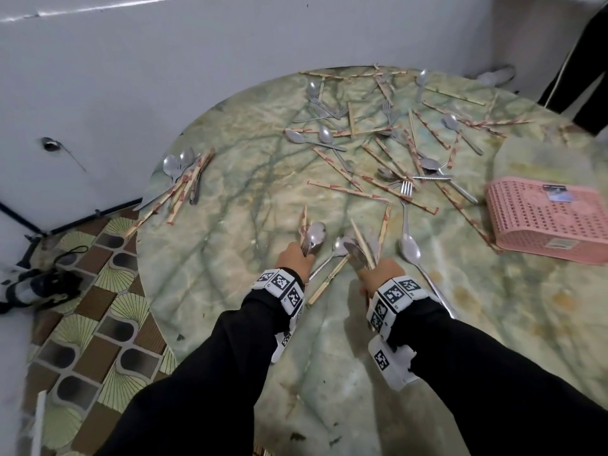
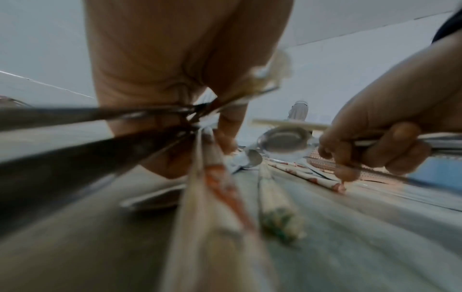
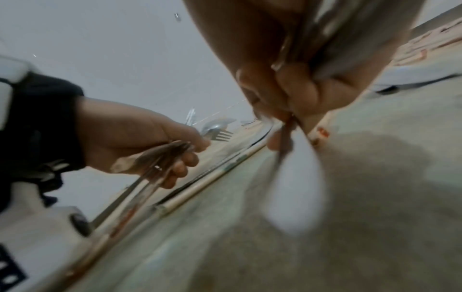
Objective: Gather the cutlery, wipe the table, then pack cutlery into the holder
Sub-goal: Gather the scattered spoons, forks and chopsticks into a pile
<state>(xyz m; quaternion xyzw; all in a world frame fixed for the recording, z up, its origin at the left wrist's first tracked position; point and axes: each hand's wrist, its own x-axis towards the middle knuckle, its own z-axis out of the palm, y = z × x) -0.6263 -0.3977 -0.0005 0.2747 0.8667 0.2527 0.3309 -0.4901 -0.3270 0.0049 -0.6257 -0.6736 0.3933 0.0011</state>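
My left hand [image 1: 296, 256] grips a bundle of spoons, forks and wrapped chopsticks [image 1: 311, 236] just above the round green marble table [image 1: 230, 192]. My right hand [image 1: 378, 269] grips a second bundle of cutlery [image 1: 357, 248] beside it. Between the hands a spoon [image 1: 332, 253] and a chopstick pair [image 1: 327, 279] lie on the table. A long spoon [image 1: 411, 250] lies right of my right hand. Several spoons, forks and chopsticks [image 1: 394, 143] are scattered over the far half. In the left wrist view my left fingers [image 2: 225, 130] close round metal handles; my right hand [image 2: 375, 142] shows there too.
A pink plastic basket [image 1: 546, 218] lies upside down at the table's right edge. A small pile of cutlery [image 1: 184, 179] sits at the left edge near the wall. A person in dark trousers [image 1: 582, 77] stands at the far right. Patterned floor [image 1: 98, 324] lies left.
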